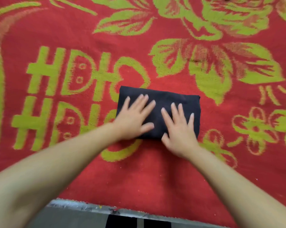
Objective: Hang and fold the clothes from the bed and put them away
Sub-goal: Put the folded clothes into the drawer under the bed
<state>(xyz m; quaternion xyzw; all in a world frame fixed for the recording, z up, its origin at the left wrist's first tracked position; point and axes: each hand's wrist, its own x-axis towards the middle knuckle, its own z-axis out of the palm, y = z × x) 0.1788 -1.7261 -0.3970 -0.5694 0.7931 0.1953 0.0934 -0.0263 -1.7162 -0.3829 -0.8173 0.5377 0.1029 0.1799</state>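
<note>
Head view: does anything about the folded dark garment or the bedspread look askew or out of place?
Nothing stands out. The dark garment lies folded in a compact rectangle on the red and green bedspread, with the left hand and right hand pressing flat on it.

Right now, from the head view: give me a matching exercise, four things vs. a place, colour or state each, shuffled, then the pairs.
Things:
1. left hand
2. right hand
3. folded garment
4. bedspread

States:
A. red with yellow-green flowers and lettering
B. dark, a compact rectangle lying flat
C. fingers spread, pressing the garment's left part
D. fingers spread, pressing the garment's right part

Pairs: 1-C, 2-D, 3-B, 4-A
</note>
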